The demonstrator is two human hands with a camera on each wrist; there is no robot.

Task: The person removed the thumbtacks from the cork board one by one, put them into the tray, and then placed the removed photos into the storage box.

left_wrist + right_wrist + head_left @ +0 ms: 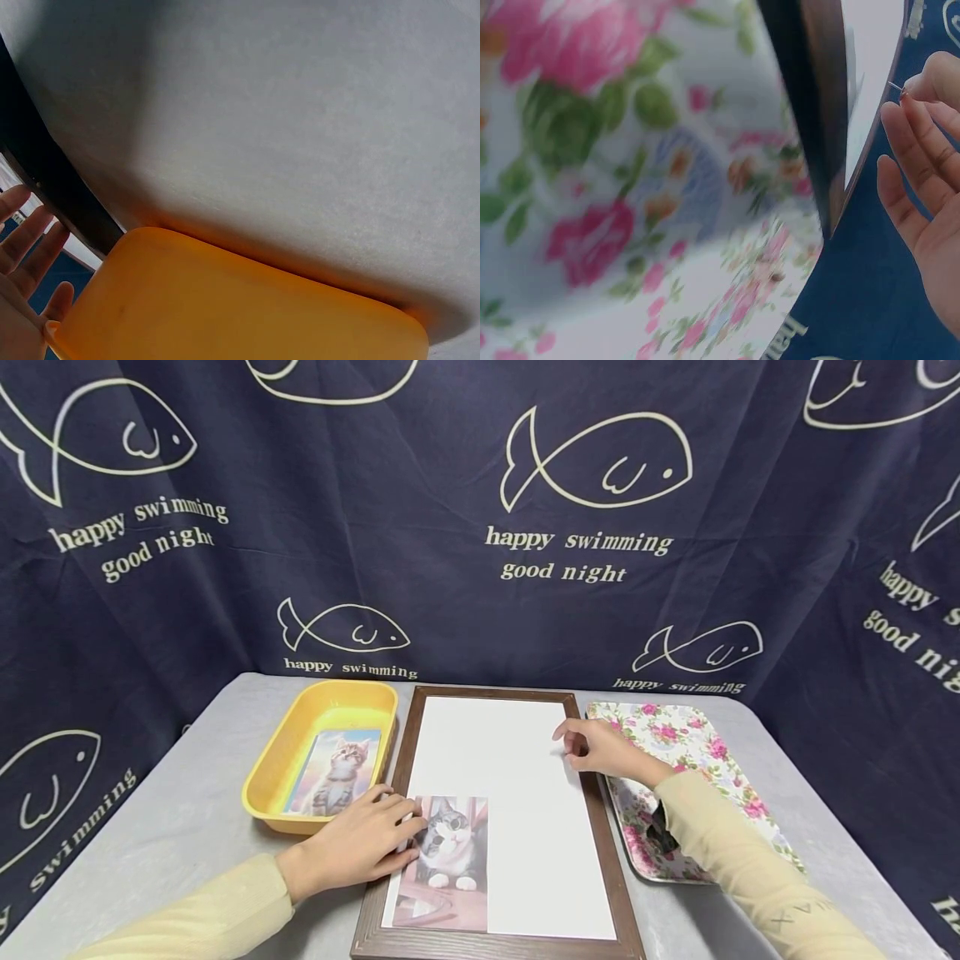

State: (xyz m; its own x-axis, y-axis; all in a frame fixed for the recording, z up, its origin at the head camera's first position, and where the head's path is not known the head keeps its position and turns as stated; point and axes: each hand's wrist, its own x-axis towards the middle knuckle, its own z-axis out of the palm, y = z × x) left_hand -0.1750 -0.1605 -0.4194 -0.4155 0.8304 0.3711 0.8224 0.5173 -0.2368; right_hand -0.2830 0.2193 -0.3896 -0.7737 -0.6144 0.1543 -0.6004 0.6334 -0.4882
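My left hand (356, 843) rests over the left side of a brown-framed white board (540, 827), fingertips on the edge of a grey-and-white cat photo (450, 860) lying at the board's lower left. Above the board's right edge, my right hand (607, 750) pinches a small pin between thumb and finger. In the right wrist view a thin metal point of the pin (895, 86) sticks out from the fingertips; its head is mostly hidden. The left wrist view shows the left hand's fingers (34, 247) loosely extended near the frame.
A yellow basin (258, 793) left of the board holds a kitten photo (345, 772). To the right lies a floral tray (720, 777), with a dark object (660, 833) in it partly hidden by the right sleeve. A navy fish-print curtain (450, 577) hangs behind the grey table (202, 777).
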